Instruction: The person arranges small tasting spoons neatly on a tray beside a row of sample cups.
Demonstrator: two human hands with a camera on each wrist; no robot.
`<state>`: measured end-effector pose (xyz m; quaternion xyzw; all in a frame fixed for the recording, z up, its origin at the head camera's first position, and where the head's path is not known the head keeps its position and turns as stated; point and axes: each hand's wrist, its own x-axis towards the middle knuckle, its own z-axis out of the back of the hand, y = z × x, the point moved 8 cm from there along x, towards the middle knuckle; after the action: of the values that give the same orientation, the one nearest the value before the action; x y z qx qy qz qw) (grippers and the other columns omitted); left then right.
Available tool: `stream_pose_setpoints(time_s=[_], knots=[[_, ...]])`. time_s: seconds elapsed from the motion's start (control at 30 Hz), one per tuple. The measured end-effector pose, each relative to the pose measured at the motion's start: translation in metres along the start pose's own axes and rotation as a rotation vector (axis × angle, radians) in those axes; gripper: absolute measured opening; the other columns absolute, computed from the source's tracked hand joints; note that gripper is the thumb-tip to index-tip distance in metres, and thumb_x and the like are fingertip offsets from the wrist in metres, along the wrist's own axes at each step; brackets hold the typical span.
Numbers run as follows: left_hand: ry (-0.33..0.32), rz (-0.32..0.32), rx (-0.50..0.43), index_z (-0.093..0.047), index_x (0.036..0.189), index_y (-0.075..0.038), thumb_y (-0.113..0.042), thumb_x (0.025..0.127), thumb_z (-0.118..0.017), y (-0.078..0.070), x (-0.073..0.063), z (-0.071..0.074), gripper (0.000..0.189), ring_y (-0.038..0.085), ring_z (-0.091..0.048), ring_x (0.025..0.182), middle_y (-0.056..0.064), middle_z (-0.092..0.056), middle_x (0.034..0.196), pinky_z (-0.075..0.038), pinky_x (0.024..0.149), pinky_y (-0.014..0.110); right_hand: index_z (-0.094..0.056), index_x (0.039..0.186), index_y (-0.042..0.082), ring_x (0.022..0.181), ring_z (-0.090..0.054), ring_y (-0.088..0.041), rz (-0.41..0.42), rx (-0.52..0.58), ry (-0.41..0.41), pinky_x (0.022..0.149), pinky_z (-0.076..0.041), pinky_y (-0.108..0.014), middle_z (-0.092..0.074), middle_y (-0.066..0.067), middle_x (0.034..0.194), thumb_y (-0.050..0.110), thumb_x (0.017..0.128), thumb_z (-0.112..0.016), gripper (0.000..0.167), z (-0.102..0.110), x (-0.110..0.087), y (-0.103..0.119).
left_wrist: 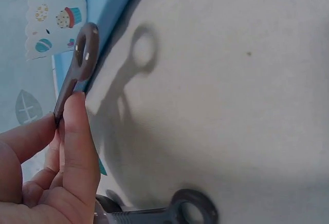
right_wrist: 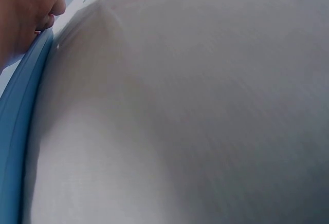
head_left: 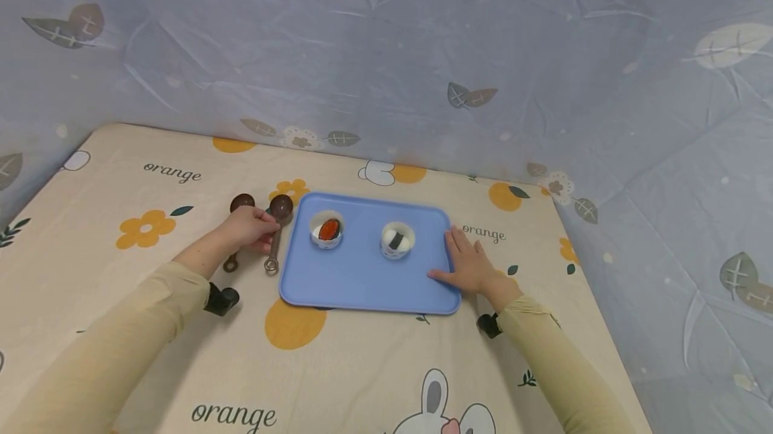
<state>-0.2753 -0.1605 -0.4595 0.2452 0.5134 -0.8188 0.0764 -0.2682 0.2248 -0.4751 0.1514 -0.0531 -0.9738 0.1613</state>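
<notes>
My left hand (head_left: 249, 227) pinches the handle of a brown measuring spoon (head_left: 281, 206) between thumb and fingers. In the left wrist view that handle (left_wrist: 69, 91) ends in a ring and stands tilted above the cloth, casting a shadow. A second brown measuring spoon (head_left: 243, 200) lies just left of it, partly hidden by my hand. At the right edge of the blue tray (head_left: 362, 283), my right hand (head_left: 471, 266) rests with spread fingers. The tray bears a paper cup (head_left: 327, 243) with orange-topped sushi and another cup (head_left: 395, 252) holding a white piece with a black band.
A patterned cloth (head_left: 211, 367) covers the table, with a pale blue curtain (head_left: 374, 85) standing behind and to the right. Dark wrist-camera mounts (head_left: 222, 300) sit below both forearms. The held spoon is close beside the tray's left rim.
</notes>
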Motion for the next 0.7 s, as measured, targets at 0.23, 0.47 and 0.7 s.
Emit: stream_pose_setpoints(time_s=[0.23, 0.47, 0.7], knots=[[0.012, -0.002, -0.023, -0.047, 0.116, 0.011, -0.009, 0.095, -0.048, -0.008, -0.003, 0.0, 0.029, 0.003, -0.058, 0.06, 0.001, -0.056, 0.074, -0.056, 0.061, 0.018, -0.008, 0.148, -0.002, 0.145, -0.003, -0.033, -0.001, -0.002, 0.001, 0.116, -0.008, -0.059, -0.002, -0.019, 0.157, 0.06, 0.086, -0.053, 0.099, 0.0, 0.0, 0.0], [0.037, 0.008, -0.045, -0.045, 0.123, 0.012, -0.011, 0.097, -0.047, -0.013, -0.008, -0.002, 0.034, 0.003, -0.059, 0.065, 0.002, -0.058, 0.08, -0.057, 0.067, 0.019, -0.008, 0.148, -0.002, 0.145, -0.003, -0.034, 0.001, -0.001, -0.004, 0.115, -0.008, -0.06, -0.003, -0.02, 0.156, 0.06, 0.086, -0.053, 0.098, 0.0, 0.0, 0.0], [0.064, -0.003, -0.086, -0.045, 0.121, 0.012, -0.01, 0.097, -0.046, -0.021, -0.01, -0.005, 0.032, 0.002, -0.059, 0.064, 0.0, -0.057, 0.078, -0.057, 0.067, 0.019, -0.008, 0.148, -0.002, 0.145, -0.003, -0.034, 0.001, 0.004, -0.004, 0.115, -0.007, -0.06, -0.003, -0.02, 0.156, 0.059, 0.086, -0.053, 0.098, 0.0, 0.0, -0.001]])
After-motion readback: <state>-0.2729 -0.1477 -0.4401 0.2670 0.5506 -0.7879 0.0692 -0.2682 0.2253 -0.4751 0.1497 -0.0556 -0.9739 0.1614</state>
